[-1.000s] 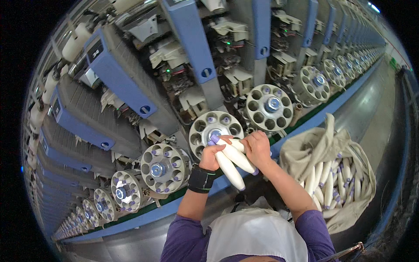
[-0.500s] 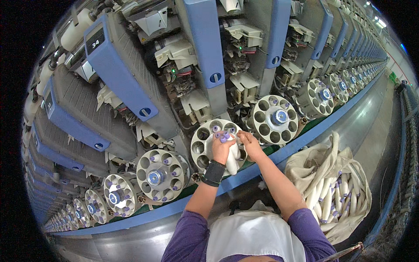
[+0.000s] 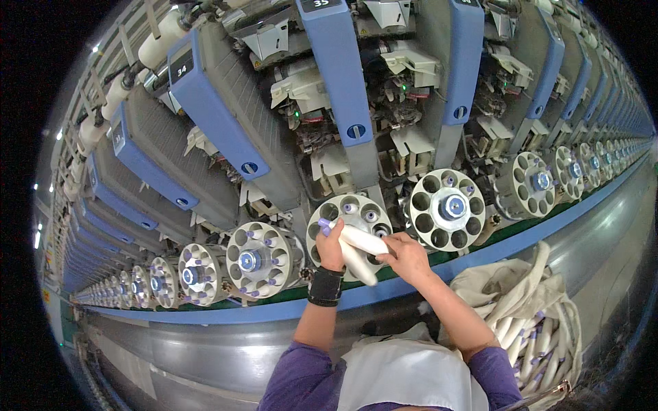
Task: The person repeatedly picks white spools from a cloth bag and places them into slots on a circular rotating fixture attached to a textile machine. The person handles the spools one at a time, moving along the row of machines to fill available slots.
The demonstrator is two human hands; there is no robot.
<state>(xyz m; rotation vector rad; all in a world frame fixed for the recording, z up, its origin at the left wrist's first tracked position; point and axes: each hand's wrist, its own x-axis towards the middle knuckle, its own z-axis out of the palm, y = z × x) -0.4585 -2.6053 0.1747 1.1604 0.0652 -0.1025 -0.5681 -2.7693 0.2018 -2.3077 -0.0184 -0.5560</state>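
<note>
My left hand (image 3: 331, 248) is closed round white yarn bobbins with purple tube ends. One yarn bobbin (image 3: 362, 238) points toward the right, and another bobbin (image 3: 358, 266) slants down below it; fingers hide how many there are. The right hand (image 3: 409, 258) pinches the far tip of the upper bobbin between thumb and fingers. Any loose thread there is too fine to see. Right behind both hands is a round cream magazine (image 3: 361, 205) with a ring of holes, partly covered by them. A few of its upper holes hold bobbins.
More round magazines line the machine on both sides, such as one at right (image 3: 426, 226) and one at left (image 3: 236, 274). A blue rail (image 3: 226, 316) runs below them. A cloth sack (image 3: 473, 281) full of bobbins (image 3: 534, 353) stands at my lower right.
The view has shifted, with the machine lower and to the right. My left hand has tilted the bobbins sideways, and my right hand has come onto one bobbin's tip.
</note>
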